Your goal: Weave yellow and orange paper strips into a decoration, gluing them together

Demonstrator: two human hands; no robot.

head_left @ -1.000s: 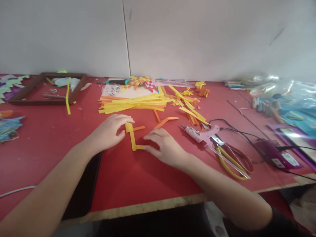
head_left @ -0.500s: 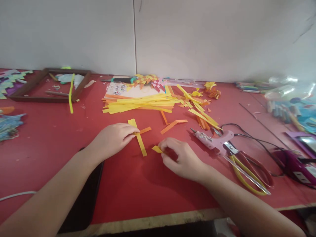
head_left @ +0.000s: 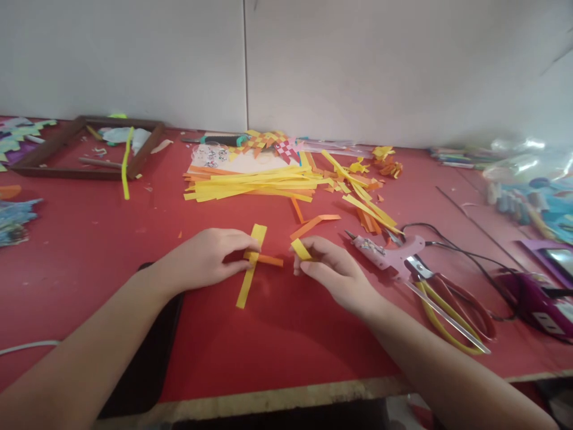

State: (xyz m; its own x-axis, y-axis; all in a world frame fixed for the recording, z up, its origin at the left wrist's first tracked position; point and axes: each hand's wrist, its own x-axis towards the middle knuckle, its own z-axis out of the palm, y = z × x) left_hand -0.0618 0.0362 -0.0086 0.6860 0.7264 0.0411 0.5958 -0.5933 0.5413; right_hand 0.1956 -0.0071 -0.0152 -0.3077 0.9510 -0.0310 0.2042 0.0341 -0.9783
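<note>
My left hand (head_left: 224, 254) pinches a yellow paper strip (head_left: 245, 289) where an orange paper strip (head_left: 271, 261) crosses it; the yellow one slants up and down, the orange one points right. My right hand (head_left: 329, 266) is closed on a short yellow paper piece (head_left: 301, 249), whose end sticks out from the fingertips. A small gap separates the two hands' pieces. Behind them lie bent orange strips (head_left: 316, 224) and a pile of yellow strips (head_left: 255, 182) with orange ones among them.
On the right lie a pink glue gun (head_left: 387, 255), pliers (head_left: 447, 310) with red and yellow handles, and dark cables. A brown wooden frame (head_left: 67, 173) stands back left. A black flat object (head_left: 143, 358) lies under my left forearm, near the red table's front edge (head_left: 277, 399).
My left hand has turned the crossed strips, so the yellow one now leans the other way. My right hand has risen slightly and tilted its yellow piece.
</note>
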